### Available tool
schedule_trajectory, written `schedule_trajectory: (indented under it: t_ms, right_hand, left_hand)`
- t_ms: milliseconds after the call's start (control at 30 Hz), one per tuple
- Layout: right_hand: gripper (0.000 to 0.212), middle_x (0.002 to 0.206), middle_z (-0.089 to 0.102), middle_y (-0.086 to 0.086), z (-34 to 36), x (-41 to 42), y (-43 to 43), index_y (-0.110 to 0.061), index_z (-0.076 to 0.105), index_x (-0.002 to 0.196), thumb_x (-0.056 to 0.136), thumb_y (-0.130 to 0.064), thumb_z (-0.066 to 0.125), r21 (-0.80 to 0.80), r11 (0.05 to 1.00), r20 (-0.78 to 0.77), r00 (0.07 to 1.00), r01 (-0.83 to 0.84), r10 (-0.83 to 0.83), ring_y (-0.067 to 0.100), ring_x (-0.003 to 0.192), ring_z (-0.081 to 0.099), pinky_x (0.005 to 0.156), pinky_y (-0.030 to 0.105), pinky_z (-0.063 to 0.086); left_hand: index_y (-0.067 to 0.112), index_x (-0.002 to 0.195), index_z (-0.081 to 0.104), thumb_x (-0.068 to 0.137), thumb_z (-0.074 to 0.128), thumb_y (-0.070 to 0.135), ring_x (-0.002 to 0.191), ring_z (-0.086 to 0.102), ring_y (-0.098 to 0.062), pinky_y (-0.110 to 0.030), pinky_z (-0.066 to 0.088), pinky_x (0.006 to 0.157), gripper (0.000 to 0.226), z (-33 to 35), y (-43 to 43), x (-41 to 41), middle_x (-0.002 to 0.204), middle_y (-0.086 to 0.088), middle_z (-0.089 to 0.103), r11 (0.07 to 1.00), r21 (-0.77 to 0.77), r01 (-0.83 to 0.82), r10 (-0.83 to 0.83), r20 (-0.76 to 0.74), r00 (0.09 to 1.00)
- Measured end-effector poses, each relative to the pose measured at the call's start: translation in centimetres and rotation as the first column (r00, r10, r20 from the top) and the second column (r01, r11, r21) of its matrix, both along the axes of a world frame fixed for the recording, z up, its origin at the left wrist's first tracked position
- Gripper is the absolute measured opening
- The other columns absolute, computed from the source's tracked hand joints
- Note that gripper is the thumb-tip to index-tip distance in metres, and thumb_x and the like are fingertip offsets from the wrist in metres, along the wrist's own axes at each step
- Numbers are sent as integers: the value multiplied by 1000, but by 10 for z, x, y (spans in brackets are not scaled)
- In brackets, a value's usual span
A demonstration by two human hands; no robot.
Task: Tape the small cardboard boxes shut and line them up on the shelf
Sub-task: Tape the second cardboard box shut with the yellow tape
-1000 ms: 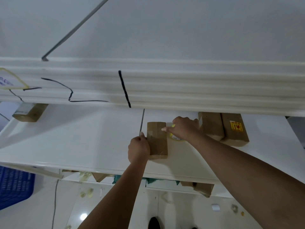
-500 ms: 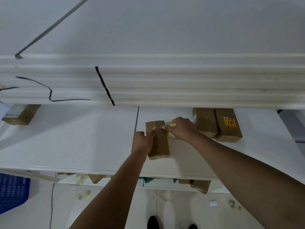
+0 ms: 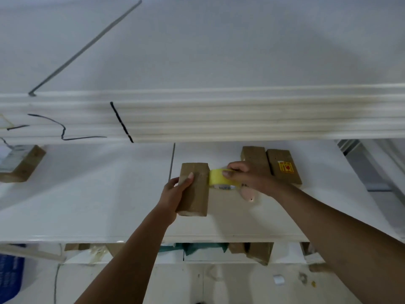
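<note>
Steadying hand: left hand (image 3: 175, 191), clasped round the left long side of the small brown cardboard box (image 3: 195, 194), one fingertip laid on its top face.
Taping hand: right hand (image 3: 247, 178), pinched on the yellow roll of sticky tape (image 3: 215, 177), held against the box's upper right edge.
Box position: flat on the white shelf board (image 3: 87, 194), near its middle, long axis pointing away from the front edge.
Neighbours: two more brown cardboard boxes (image 3: 255, 159) just to the right and further back, touching side by side, the outer one bearing a yellow and red sticker (image 3: 285, 167); another brown cardboard box (image 3: 22, 163) far left, well apart.
Handling, as a judgement: light, probably near empty; stiff at edges and corners, yielding on the broad faces; dull card, easy to grip, yet likely to skid on the smooth shelf under the tape's pull.
Where to hold: across the long sides near the corners, clear of the seam; a firm downward press rather than a squeeze.
Tape: thin and clingy, prone to wrinkling; best kept taut off the roll.
</note>
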State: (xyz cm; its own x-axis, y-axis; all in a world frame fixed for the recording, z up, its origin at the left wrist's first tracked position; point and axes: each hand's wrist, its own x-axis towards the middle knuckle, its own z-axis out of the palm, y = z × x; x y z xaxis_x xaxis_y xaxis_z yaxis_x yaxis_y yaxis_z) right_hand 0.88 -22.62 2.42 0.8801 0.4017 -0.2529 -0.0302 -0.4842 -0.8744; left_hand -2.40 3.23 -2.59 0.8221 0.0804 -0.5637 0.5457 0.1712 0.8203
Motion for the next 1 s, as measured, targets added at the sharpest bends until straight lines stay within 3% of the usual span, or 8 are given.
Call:
schedule_trajectory:
  t_ms: [67, 233, 433, 667, 800, 933, 1000]
  right_hand:
    - [48, 69, 32, 4, 7, -2, -4, 6, 51, 75, 102, -31, 67, -15, 1000, 8, 1000, 1, -1, 4, 56, 35, 54, 19, 24]
    - [54, 71, 33, 8, 9, 3, -2, -9, 50, 72, 87, -54, 76, 43, 994, -16, 995, 98, -97, 21, 63, 35, 55, 29, 25]
    - [73, 66, 30, 7, 8, 10, -3, -15, 43, 64, 68, -80, 75, -77, 989, 23, 992, 123, -122, 21, 61, 37, 63, 40, 27]
    - [75, 58, 22, -2, 9, 11, 1, -23, 29, 58, 70, -81, 76, -142, 978, 14, 988, 153, -153, 17, 56, 31, 59, 34, 23]
    - [77, 59, 20, -4, 15, 12, 8, -25, 26, 58, 67, -82, 77, -176, 970, -28, 984, 166, -174, 13, 50, 26, 58, 34, 21]
    - [77, 63, 27, 1, 18, 15, 14, -27, 31, 59, 58, -89, 76, -212, 964, -103, 977, 161, -186, 15, 57, 35, 62, 35, 26]
    - [81, 71, 32, 3, 15, 17, 16, -25, 37, 63, 49, -93, 78, -169, 972, -150, 970, 165, -191, 23, 67, 37, 69, 40, 27]
  left_hand:
    - [14, 129, 68, 76, 89, 53, 106, 75, -34, -46, 64, 81, 69, 5, 6, -3, 116, -13, 77, 999, -20, 26, -26, 34, 999]
    - [14, 127, 69, 83, 84, 48, 104, 76, -31, -41, 63, 73, 57, 14, 8, -7, 116, -13, 78, 999, -36, 38, -35, 72, 997]
    - [12, 130, 68, 81, 82, 48, 111, 74, -36, -48, 63, 83, 62, 22, 6, -10, 121, -16, 76, 990, -132, 41, -31, 79, 996]
    - [9, 134, 66, 89, 77, 45, 117, 72, -38, -51, 61, 92, 59, 30, 4, -15, 126, -18, 74, 974, -214, 75, -56, 96, 994]
    - [9, 138, 64, 90, 74, 48, 115, 73, -36, -46, 61, 86, 62, 34, 0, -18, 127, -19, 73, 961, -251, 119, -95, 103, 990]
    - [11, 143, 62, 87, 74, 58, 119, 70, -36, -43, 60, 84, 74, 33, -3, -18, 134, -21, 70, 936, -308, 172, -145, 109, 983]
    - [13, 143, 63, 93, 68, 59, 116, 72, -33, -42, 61, 83, 68, 34, -3, -18, 135, -20, 70, 924, -335, 185, -160, 101, 982]
